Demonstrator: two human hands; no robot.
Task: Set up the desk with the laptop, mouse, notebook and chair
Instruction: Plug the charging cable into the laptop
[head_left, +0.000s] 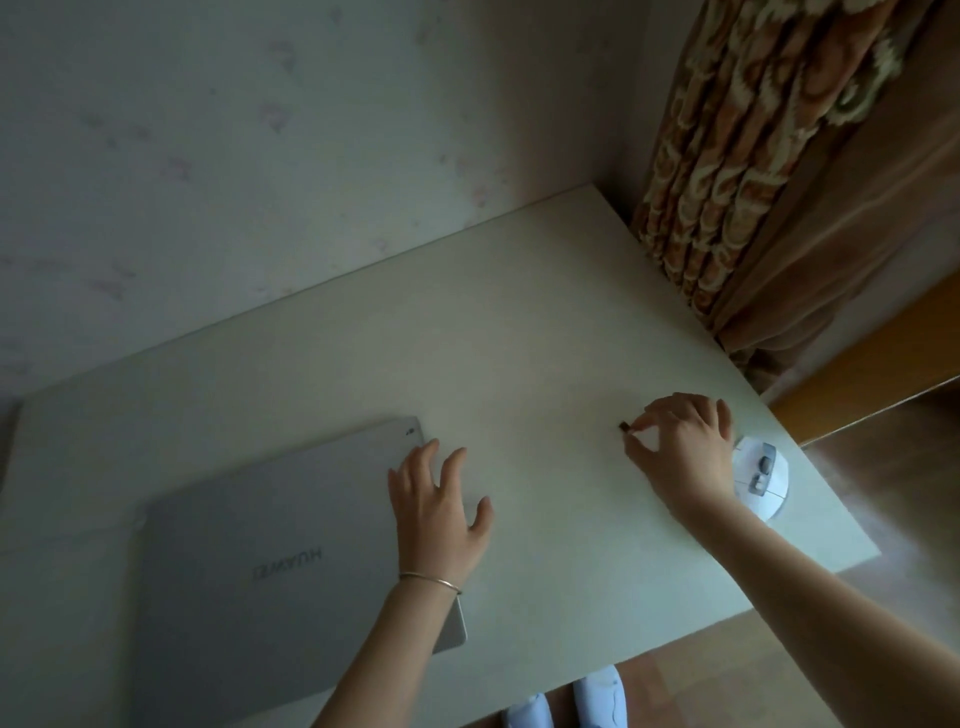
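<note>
A closed silver laptop (270, 566) lies flat on the white desk (467, 322), at its near left. My left hand (439, 509) rests with spread fingers on the laptop's right edge. A white mouse (761, 475) lies upside down near the desk's right edge. Just left of it, my right hand (680, 447) pinches a small dark plug-like piece (623, 427) between thumb and forefinger, just above the desk top. No notebook or chair is in view.
A pale wall runs behind the desk. A patterned curtain (753, 156) hangs at the desk's far right corner. Wooden floor (893, 519) shows to the right. My feet in light slippers (566, 701) stand at the near edge.
</note>
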